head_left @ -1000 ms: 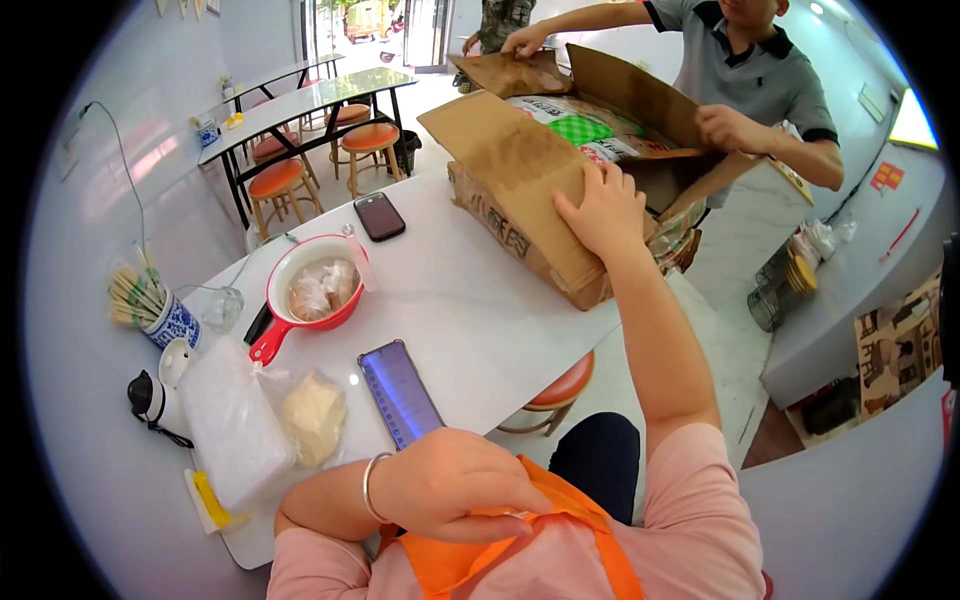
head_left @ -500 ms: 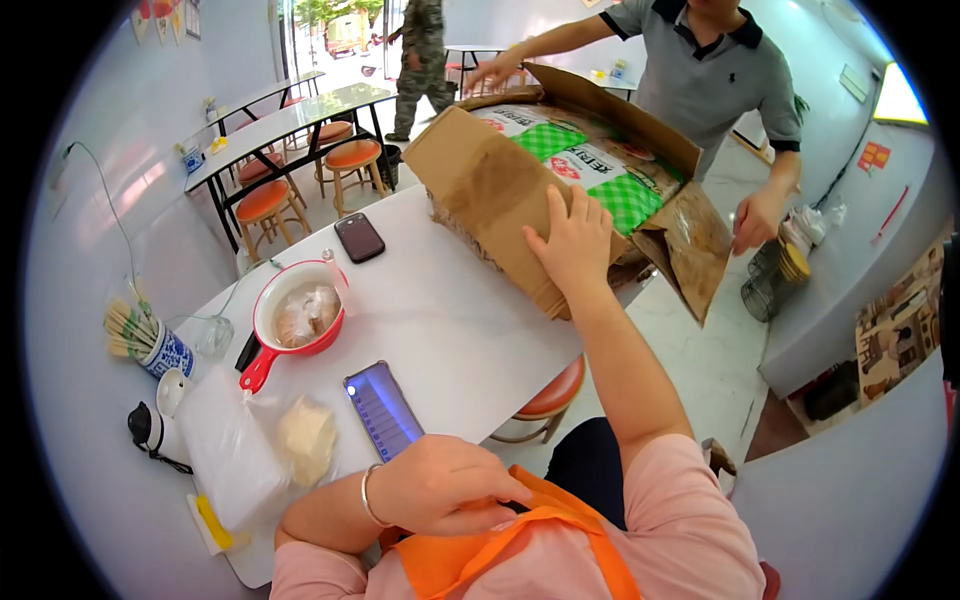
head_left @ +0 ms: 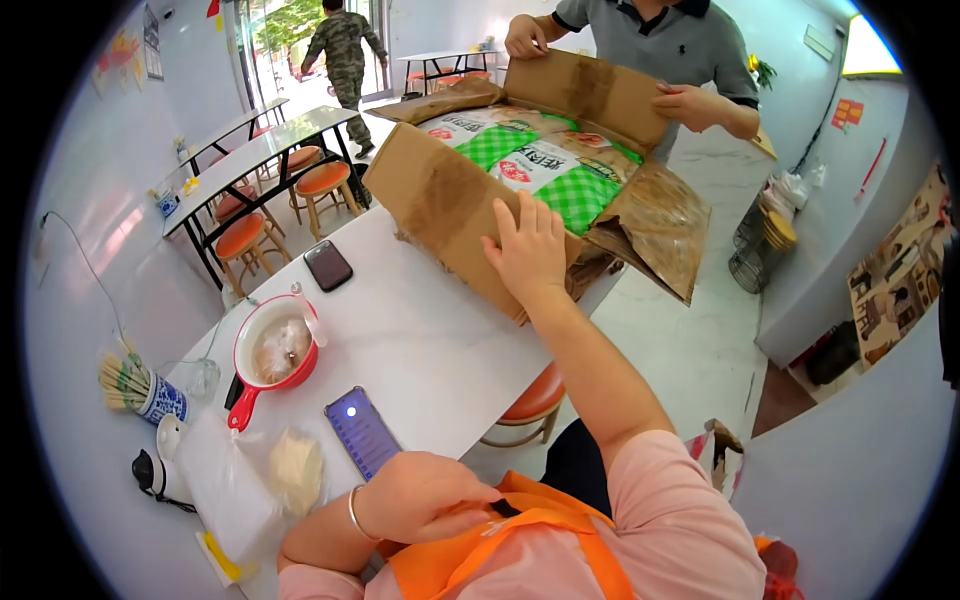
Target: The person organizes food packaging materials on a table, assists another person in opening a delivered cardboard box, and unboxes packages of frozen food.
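I note hands apart, right hand [head_left: 530, 250] spread on the near flap [head_left: 435, 185] of the open brown cardboard box [head_left: 590, 85] at the white table's [head_left: 425, 335] edge, left hand [head_left: 425, 495] curled by the orange cloth apron [head_left: 440, 570], hold unclear; a tug from the co-worker [head_left: 680, 45] could tip it.

White surface [head_left: 430, 345] with an open cardboard box [head_left: 445, 205] at its far end.
Nearer lie a dark phone [head_left: 328, 266], a red-handled pan [head_left: 305, 372] with a white inside, and a lit phone [head_left: 361, 432]; along the left side are a blue-and-white cup [head_left: 163, 400], a large clear bag [head_left: 222, 485] and, beside it, a smaller bag [head_left: 296, 470] with something pale, perhaps dough, though the plastic blurs it.
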The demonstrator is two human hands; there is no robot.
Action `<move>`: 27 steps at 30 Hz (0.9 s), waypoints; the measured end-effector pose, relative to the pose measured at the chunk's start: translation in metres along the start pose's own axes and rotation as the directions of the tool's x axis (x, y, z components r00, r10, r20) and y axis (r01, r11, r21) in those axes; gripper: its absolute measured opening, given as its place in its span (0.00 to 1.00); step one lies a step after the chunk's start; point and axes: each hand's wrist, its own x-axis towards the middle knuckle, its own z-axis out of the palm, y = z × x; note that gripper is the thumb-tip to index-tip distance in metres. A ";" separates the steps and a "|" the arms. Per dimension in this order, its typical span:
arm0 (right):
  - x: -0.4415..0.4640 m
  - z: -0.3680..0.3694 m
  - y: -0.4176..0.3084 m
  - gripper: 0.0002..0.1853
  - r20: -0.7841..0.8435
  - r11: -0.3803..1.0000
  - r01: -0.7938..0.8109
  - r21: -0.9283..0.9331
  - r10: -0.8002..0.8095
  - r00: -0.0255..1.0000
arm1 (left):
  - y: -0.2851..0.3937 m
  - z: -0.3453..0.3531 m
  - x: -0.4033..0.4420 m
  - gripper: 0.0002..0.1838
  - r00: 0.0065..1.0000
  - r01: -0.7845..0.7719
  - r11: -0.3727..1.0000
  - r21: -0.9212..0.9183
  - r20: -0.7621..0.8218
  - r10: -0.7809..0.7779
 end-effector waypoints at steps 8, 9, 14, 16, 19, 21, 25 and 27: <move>-0.001 0.000 0.002 0.28 0.006 0.999 -0.021 0.029 0.021 1.000 | -0.012 0.024 0.005 0.12 0.986 0.060 0.989 0.133 0.146 -0.080; -0.001 0.000 0.002 0.28 0.002 0.999 -0.019 0.035 0.019 1.000 | -0.013 0.026 0.006 0.13 0.979 0.079 0.987 0.137 0.174 -0.103; -0.003 0.003 0.004 0.27 -0.014 0.999 -0.015 0.041 0.015 1.000 | -0.019 0.036 0.010 0.15 0.953 0.118 0.980 0.158 0.260 -0.157; -0.003 0.003 0.005 0.27 -0.021 0.999 -0.012 0.041 0.013 1.000 | -0.022 0.043 0.011 0.15 0.929 0.143 0.972 0.185 0.314 -0.196; -0.003 0.001 0.006 0.27 0.010 0.999 -0.005 0.051 0.005 1.000 | -0.028 0.053 0.013 0.16 0.901 0.198 0.967 0.161 0.359 -0.245; -0.004 0.000 0.007 0.26 0.006 0.999 0.016 0.052 -0.017 1.000 | -0.034 0.062 0.012 0.17 0.876 0.264 0.952 0.155 0.375 -0.304; -0.004 0.001 0.008 0.26 -0.001 0.997 0.015 0.073 -0.015 1.000 | -0.048 0.080 0.014 0.18 0.784 0.438 0.886 0.148 0.418 -0.458; -0.004 0.002 0.009 0.25 -0.043 0.997 0.022 0.080 -0.018 0.999 | -0.058 0.090 0.011 0.18 0.790 0.441 0.891 0.105 0.425 -0.441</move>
